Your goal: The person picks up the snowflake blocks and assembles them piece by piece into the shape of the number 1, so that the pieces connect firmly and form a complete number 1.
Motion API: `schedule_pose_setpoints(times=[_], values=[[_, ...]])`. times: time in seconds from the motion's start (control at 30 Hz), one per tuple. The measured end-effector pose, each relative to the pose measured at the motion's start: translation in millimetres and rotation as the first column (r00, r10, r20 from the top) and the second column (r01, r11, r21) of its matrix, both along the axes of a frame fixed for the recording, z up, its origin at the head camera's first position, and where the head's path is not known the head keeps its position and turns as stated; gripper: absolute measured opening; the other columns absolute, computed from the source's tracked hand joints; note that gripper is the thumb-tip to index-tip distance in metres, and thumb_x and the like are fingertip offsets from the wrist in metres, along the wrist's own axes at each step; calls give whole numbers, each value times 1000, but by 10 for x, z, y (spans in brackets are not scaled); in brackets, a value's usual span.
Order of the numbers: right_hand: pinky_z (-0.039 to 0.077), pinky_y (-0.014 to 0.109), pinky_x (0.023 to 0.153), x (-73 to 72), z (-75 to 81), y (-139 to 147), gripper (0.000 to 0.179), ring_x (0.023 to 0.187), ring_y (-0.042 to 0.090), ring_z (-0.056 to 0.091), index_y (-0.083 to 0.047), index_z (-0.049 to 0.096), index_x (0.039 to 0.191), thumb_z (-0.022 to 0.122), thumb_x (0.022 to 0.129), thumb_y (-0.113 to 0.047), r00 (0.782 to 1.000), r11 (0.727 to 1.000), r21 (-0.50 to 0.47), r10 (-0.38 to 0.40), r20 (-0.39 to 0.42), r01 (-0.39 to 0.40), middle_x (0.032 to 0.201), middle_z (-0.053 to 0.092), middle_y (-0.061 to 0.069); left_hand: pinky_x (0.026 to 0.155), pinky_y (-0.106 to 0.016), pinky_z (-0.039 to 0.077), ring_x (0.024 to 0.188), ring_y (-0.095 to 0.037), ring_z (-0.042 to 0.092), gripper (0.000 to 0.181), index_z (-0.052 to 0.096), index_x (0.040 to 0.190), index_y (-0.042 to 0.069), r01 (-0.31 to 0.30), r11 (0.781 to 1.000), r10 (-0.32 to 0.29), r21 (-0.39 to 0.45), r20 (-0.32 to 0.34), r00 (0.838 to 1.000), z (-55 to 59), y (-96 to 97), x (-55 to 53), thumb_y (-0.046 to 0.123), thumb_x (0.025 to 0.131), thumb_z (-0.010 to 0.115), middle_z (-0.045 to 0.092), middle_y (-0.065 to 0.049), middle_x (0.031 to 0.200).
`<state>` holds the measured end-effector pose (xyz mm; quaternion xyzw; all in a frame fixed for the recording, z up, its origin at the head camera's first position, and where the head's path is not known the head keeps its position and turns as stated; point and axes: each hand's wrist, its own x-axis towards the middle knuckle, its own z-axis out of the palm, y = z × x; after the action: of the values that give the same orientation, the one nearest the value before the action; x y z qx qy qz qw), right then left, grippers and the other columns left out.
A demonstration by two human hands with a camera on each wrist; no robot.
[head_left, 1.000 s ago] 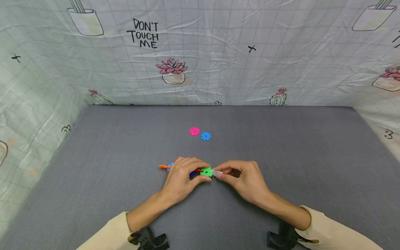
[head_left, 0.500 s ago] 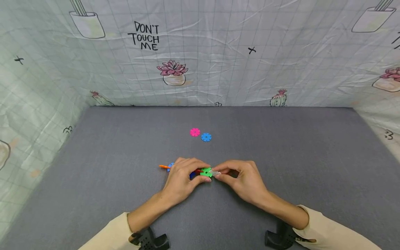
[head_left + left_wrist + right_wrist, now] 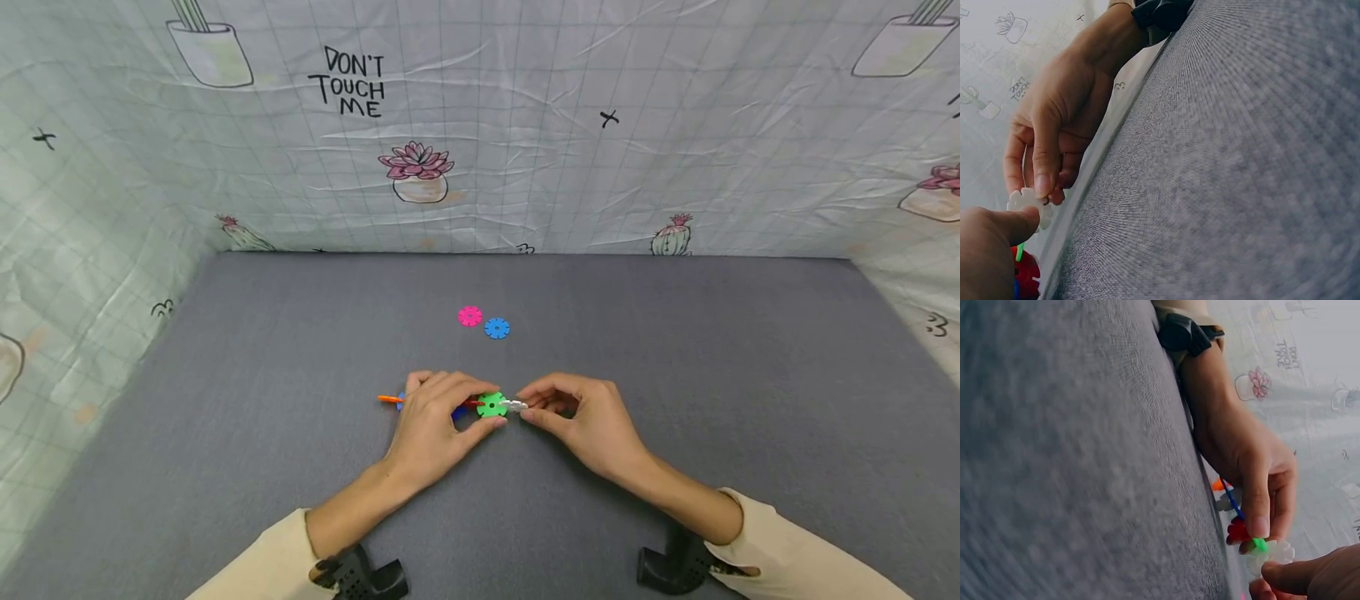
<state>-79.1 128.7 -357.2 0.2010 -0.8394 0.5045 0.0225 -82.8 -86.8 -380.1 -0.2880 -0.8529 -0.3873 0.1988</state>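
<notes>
My left hand [image 3: 435, 421] bends over a chain of slotted plastic discs, gripping its green disc [image 3: 492, 405] between thumb and fingertips. A white disc [image 3: 514, 406] is joined to the green one on the right, set across it nearly edge-on. My right hand [image 3: 588, 421] pinches that white disc with thumb and fingertips. Between the left thumb and fingers show a red disc [image 3: 1237, 532] and a dark blue disc [image 3: 457, 413]. An orange disc [image 3: 389, 399] sticks out past the left knuckles, beside a partly covered blue one. The left palm hides the chain's middle.
A loose pink disc [image 3: 470, 316] and a loose light blue disc [image 3: 497, 328] lie flat on the grey table [image 3: 712, 350] beyond the hands. A printed cloth [image 3: 525, 150] hangs behind and along both sides.
The chain and left hand have shifted slightly left and away from me. More of the green disc's face shows between the left thumb and fingers. The right hand stays at the white disc.
</notes>
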Motion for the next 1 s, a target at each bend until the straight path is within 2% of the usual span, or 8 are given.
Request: schedule_pose_setpoints(times=[0.17,0.33,0.5,0.83,1.0], values=[[53,25,63,-30,9,-8,17,70,5,64,-15,73,90,80,77,-8,1000,1000,22,-5,5,5,81,68,-10,82,-39,30,78,-6,56,30,72,96,16,-22,1000,22,-12,-14,1000,0,-7,-4,28,72,85,67,10,90],[53,25,62,-69,23,-39,18,68,5,64,-15,72,89,80,76,-6,1000,1000,23,7,-30,-7,80,68,-10,81,-43,28,82,-8,58,33,72,99,15,-34,999,32,-27,-61,998,-7,-10,-11,30,72,85,67,9,95],[53,25,63,-103,32,-72,20,70,4,63,-14,71,92,80,77,-6,998,999,35,9,-61,-7,79,68,-10,81,-44,27,89,-10,58,29,72,98,17,-47,998,44,-34,-80,996,7,-2,-11,31,75,83,66,9,100],[52,25,63,-139,34,-189,21,70,3,64,-11,69,95,79,77,-8,998,999,27,28,-64,-27,79,68,-10,80,-46,26,92,-14,57,26,71,100,14,-39,999,39,4,-114,993,28,-5,-4,18,77,81,67,6,98],[52,25,60,-140,49,-231,22,69,2,63,-12,68,96,80,77,-9,998,999,39,14,-59,-12,78,68,-12,80,-46,26,91,-15,58,23,72,99,14,-37,998,41,47,-107,993,26,-2,-4,14,78,81,68,6,95]])
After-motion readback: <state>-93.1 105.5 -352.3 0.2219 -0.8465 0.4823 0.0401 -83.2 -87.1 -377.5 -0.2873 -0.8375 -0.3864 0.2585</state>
